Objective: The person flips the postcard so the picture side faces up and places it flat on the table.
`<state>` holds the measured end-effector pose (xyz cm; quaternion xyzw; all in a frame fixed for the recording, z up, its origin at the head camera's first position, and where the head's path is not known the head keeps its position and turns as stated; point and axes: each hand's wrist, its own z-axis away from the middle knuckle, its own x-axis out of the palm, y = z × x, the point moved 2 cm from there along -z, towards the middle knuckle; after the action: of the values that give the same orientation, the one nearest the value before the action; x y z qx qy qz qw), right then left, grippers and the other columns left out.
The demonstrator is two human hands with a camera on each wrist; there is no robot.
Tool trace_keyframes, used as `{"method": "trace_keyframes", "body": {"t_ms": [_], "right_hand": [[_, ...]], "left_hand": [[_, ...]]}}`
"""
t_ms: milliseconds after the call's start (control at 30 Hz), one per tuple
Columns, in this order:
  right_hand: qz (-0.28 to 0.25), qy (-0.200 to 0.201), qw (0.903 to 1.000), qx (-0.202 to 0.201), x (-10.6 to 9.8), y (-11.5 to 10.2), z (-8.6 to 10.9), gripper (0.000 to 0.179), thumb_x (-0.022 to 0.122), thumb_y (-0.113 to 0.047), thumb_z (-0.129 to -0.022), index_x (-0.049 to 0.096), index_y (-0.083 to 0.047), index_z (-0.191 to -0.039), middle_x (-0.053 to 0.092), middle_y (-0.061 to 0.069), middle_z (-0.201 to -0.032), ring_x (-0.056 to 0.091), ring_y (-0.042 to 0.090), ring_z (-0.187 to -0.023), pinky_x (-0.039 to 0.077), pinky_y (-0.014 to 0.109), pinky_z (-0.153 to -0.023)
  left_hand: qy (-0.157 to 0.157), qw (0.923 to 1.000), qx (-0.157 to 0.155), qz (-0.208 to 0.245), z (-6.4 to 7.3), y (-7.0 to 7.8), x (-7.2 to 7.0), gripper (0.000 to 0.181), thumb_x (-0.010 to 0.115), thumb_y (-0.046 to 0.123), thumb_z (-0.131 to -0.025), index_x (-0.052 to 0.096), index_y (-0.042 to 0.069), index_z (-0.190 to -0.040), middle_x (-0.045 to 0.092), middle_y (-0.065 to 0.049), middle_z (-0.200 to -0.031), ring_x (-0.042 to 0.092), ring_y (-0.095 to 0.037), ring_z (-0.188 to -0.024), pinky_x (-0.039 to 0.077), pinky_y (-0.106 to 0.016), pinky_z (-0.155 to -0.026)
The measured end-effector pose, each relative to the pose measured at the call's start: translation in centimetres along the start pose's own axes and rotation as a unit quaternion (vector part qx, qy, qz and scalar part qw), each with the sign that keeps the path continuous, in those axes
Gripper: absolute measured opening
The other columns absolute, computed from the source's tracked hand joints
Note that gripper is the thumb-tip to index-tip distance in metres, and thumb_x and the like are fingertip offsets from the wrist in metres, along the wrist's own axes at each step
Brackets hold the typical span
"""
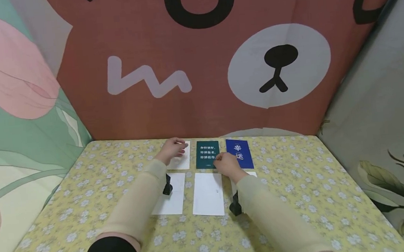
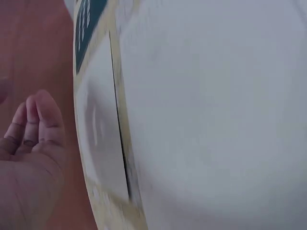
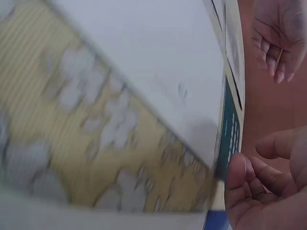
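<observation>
My left hand point(image 1: 173, 150) hovers over a white card point(image 1: 184, 161) in the back row, its fingers loosely bent and nothing in them. To its right lies a dark green card point(image 1: 203, 147) with white lettering, then a blue card point(image 1: 245, 160) with large white characters. My right hand point(image 1: 227, 164) is between those two, its fingertips right at the green card's lower right corner. In the right wrist view its thumb stands apart from the loosely curled fingers point(image 3: 236, 175), with nothing seen between them. Part of the blue card is hidden behind this hand.
A front row of white cards lies nearer: one at left point(image 1: 177, 201) partly under my left forearm, one in the middle point(image 1: 207, 194), one at right point(image 1: 253, 174) mostly hidden by my right forearm. A yellow floral cloth point(image 1: 283, 214) covers the table. A brown bear-print backdrop point(image 1: 208, 113) stands behind.
</observation>
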<state>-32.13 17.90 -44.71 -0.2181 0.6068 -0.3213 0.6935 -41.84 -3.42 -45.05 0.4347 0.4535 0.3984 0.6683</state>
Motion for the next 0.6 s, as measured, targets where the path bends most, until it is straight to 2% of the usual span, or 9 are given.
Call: {"method": "trace_keyframes", "body": {"t_ms": [200,400,600], "right_hand": [[-0.012,-0.009,0.9999,-0.007,1.4,-1.4,-0.5,0.031,0.058,-0.016,-0.102,0.068,0.002,-0.125,0.070,0.016,-0.120,0.067,0.027,-0.101,0.056,0.042,-0.086],[-0.052,-0.035,0.9979,-0.018,3.1,-2.9,-0.9,0.026,0.060,-0.016,-0.102,0.071,0.001,-0.119,0.072,0.012,-0.107,0.068,0.024,-0.094,0.056,0.040,-0.085],[-0.062,-0.056,0.9962,-0.026,4.7,-4.7,-1.1,0.023,0.059,-0.018,-0.102,0.074,-0.002,-0.112,0.070,0.005,-0.091,0.064,0.020,-0.086,0.053,0.037,-0.080]], "left_hand": [[0.032,0.9992,-0.019,-0.015,0.4,-1.1,-2.8,0.035,0.061,0.018,-0.104,0.057,-0.006,-0.129,0.060,-0.022,-0.127,0.061,-0.029,-0.106,0.054,-0.040,-0.093],[0.033,0.9978,-0.053,-0.023,1.2,-2.1,-4.7,0.041,0.061,0.020,-0.105,0.054,-0.006,-0.136,0.058,-0.020,-0.129,0.060,-0.029,-0.110,0.052,-0.040,-0.095],[0.028,0.9967,-0.075,-0.016,2.0,-2.5,-6.2,0.043,0.062,0.019,-0.104,0.050,-0.008,-0.137,0.055,-0.020,-0.132,0.059,-0.029,-0.113,0.052,-0.042,-0.098]]}}
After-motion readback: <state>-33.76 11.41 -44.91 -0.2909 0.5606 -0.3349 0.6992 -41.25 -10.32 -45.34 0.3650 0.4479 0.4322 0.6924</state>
